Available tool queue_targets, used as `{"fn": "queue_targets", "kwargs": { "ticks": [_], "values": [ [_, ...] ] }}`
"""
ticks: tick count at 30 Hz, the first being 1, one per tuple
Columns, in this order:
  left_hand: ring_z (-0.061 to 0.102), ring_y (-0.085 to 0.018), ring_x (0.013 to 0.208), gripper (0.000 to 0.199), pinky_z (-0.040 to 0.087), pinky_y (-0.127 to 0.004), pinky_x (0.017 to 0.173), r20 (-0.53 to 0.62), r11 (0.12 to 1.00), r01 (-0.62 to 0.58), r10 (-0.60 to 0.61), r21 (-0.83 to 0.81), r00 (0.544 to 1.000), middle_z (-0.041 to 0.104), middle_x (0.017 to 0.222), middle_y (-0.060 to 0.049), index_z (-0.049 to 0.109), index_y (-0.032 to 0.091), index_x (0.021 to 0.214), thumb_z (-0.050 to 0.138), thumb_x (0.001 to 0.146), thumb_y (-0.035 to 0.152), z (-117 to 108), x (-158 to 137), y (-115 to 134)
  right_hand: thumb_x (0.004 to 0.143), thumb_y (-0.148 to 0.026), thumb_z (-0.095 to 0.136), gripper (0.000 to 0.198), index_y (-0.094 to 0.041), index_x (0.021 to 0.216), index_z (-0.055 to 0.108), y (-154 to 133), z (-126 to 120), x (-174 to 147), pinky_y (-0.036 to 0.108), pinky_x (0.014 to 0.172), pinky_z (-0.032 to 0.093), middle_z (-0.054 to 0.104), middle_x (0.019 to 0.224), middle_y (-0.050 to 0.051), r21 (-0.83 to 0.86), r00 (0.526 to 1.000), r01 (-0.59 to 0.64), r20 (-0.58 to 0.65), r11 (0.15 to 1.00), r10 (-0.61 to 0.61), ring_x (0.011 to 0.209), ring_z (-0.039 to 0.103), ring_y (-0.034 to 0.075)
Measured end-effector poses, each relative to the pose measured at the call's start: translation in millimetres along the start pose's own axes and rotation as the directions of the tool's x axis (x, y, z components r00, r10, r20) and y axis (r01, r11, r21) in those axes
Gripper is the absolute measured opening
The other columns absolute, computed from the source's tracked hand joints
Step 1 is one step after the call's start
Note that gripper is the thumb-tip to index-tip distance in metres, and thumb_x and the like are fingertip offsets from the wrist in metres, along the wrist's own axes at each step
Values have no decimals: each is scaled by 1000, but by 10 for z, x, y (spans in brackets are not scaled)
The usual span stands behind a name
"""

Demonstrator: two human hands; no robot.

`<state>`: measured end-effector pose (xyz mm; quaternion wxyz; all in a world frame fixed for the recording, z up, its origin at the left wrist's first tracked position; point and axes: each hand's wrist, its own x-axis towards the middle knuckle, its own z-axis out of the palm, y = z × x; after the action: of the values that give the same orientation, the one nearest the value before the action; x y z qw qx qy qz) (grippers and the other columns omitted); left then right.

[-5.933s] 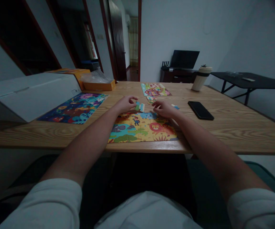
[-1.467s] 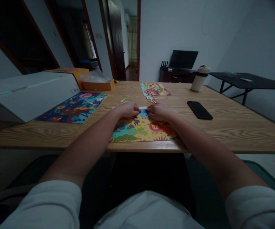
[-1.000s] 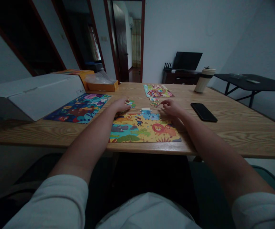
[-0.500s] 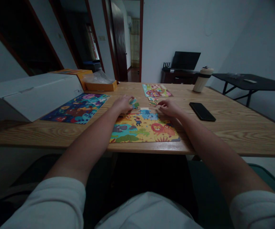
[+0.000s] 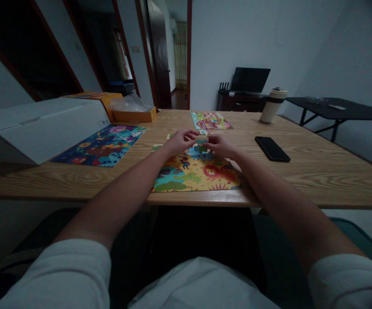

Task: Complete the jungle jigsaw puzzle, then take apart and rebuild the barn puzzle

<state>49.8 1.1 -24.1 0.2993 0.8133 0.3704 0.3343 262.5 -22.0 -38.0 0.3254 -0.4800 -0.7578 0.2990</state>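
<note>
Yellow-grounded jigsaw puzzle point(image 5: 194, 175), partly assembled, lies flat on the wooden table point(image 5: 318, 182), beneath the hands and extending from them toward the wearer. Its printed figures include a red-maned lion, a green crocodile and, close under the fingertips, a blue elephant; the left forearm covers part of its left side.

Left hand point(image 5: 181, 142) and right hand point(image 5: 222, 146) face each other near the puzzle's far edge, both grasping one puzzle piece point(image 5: 202, 140) between thumb and fingers. The piece shows a pale upper edge above blue-green print and is held tilted up; whether its lower edge touches the puzzle cannot be told.

Loose pieces point(image 5: 157, 147) rest just left of the left hand. Further pieces point(image 5: 204, 132), partly hidden, lie just beyond the fingertips; behind them is a pink-and-green picture sheet point(image 5: 211, 121).

Well to the left of the left hand are a dark-blue picture sheet point(image 5: 100, 146) and, past it, a long white box point(image 5: 44, 124). Farther back on that side, an orange box tray point(image 5: 136, 116) bears clear plastic wrapping point(image 5: 129, 103).

To the right of the right hand lies a black phone point(image 5: 272, 149); beyond it stands a cream tumbler point(image 5: 269, 111) with a dark band.
</note>
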Motion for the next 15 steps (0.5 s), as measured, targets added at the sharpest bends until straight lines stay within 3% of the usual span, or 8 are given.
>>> {"fn": "queue_targets", "kwargs": {
  "ticks": [3, 6, 10, 15],
  "values": [
    [62, -15, 85, 43, 49, -24, 73, 34, 966, -7, -2, 258, 999, 65, 112, -9, 62, 18, 126, 59, 82, 16, -20, -33, -35, 89, -27, 57, 27, -9, 108, 65, 90, -49, 3, 20, 54, 36, 62, 79, 4, -65, 994, -91, -68, 994, 87, 59, 47, 9],
    [62, -20, 99, 40, 48, -27, 86, 151, 897, -62, -6, 439, 988, 66, 118, -7, 65, 21, 124, 60, 85, 23, -50, -49, -82, 89, -25, 57, 41, -9, 127, 61, 213, -76, 22, 21, 60, 40, 67, 93, 8, -218, 986, -135, -130, 967, 108, 66, 53, 11],
    [62, -22, 100, 37, 46, -28, 88, 304, 816, -146, -38, 560, 952, 68, 114, -7, 68, 21, 122, 54, 89, 31, -64, -39, -106, 91, -28, 55, 37, -16, 124, 66, 309, -63, 55, 24, 68, 43, 69, 95, 9, -465, 992, -108, -108, 879, 65, 71, 58, 15],
    [61, -20, 106, 38, 44, -26, 93, 341, 771, -181, -49, 610, 939, 67, 118, -7, 68, 19, 121, 51, 90, 31, -58, -21, -108, 95, -38, 48, 37, -18, 116, 72, 286, -9, 66, 28, 85, 45, 66, 112, 13, -566, 999, 5, -42, 824, -35, 94, 62, 21]
  ]
}}
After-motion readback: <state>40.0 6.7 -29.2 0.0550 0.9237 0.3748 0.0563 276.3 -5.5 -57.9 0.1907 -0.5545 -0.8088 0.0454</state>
